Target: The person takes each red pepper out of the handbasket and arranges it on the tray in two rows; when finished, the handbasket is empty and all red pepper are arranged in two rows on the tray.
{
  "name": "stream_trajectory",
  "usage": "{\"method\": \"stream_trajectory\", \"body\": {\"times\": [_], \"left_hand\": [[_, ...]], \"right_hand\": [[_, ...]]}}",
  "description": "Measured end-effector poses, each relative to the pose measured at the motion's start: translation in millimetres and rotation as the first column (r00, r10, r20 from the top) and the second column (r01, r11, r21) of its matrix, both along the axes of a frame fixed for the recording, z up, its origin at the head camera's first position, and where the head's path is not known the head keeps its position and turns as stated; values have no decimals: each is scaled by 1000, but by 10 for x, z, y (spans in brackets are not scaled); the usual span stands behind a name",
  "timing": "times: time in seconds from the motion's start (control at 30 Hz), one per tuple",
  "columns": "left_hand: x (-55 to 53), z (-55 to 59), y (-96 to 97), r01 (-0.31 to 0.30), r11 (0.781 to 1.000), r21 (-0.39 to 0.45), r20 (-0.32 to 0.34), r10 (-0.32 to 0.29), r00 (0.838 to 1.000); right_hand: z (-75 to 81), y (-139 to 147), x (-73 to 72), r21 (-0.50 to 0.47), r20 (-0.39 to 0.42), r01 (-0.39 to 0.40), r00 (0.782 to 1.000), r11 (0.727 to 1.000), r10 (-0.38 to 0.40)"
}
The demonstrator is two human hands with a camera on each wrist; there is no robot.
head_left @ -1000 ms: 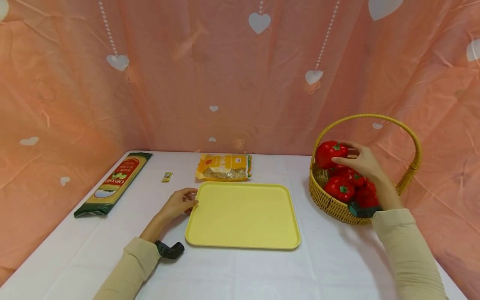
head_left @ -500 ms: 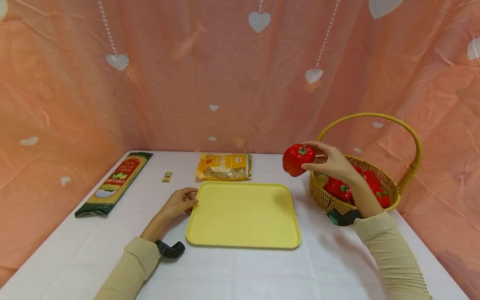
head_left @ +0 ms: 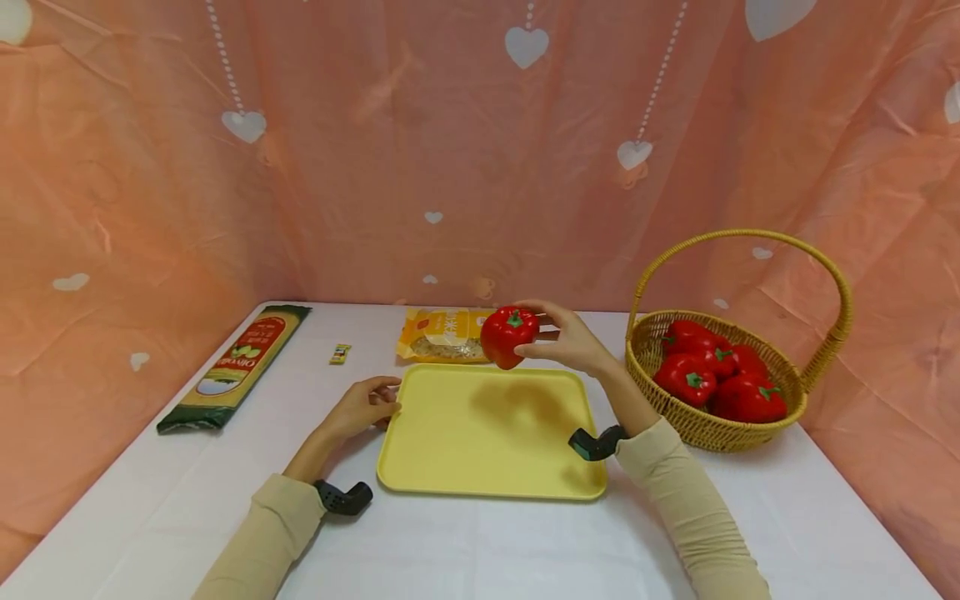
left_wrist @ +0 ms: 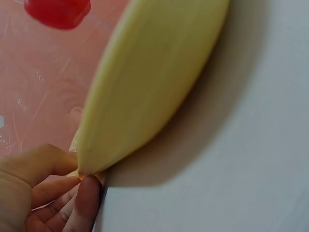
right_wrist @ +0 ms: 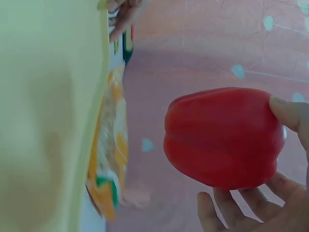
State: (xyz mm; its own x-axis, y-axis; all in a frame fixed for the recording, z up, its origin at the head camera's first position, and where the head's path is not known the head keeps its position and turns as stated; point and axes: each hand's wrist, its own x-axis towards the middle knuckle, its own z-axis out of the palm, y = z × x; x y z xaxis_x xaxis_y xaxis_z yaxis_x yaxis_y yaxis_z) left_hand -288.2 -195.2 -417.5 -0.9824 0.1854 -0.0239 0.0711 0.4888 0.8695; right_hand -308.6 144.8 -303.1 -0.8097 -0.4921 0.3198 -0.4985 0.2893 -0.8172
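a peach curtain (head_left: 465, 192) with pale hearts (head_left: 527, 47) hangs behind a white tablecloth (head_left: 450, 542). the right hand (head_left: 568, 337), its arm stretched forward and inward, grips a red bell pepper (head_left: 504, 337) above a yellow tray (head_left: 465, 450); the left hand (head_left: 363, 407) pinches the tray's left edge. a wicker basket (head_left: 705, 435) stands right of the right hand.

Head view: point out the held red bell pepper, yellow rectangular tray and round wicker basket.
Held red bell pepper (head_left: 507, 340), head view, middle of body.
Yellow rectangular tray (head_left: 480, 443), head view, bare surface.
Round wicker basket (head_left: 708, 434), head view, front wall.
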Motion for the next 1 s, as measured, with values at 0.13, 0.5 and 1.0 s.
{"method": "stream_trajectory", "body": {"times": [0.13,0.5,1.0], "left_hand": [[5,3,2,14,1000,18,13,-15,1000],[2,-24,-6,23,999,42,21,-24,999],[-11,-33,-15,41,997,60,-4,-41,999]], "right_hand": [[-52,-225,13,-27,57,-17,998,999,19],[-489,-648,-265,-44,138,-28,990,999,34],[-568,-872,-215,-132,207,-79,973,988,106]]}}
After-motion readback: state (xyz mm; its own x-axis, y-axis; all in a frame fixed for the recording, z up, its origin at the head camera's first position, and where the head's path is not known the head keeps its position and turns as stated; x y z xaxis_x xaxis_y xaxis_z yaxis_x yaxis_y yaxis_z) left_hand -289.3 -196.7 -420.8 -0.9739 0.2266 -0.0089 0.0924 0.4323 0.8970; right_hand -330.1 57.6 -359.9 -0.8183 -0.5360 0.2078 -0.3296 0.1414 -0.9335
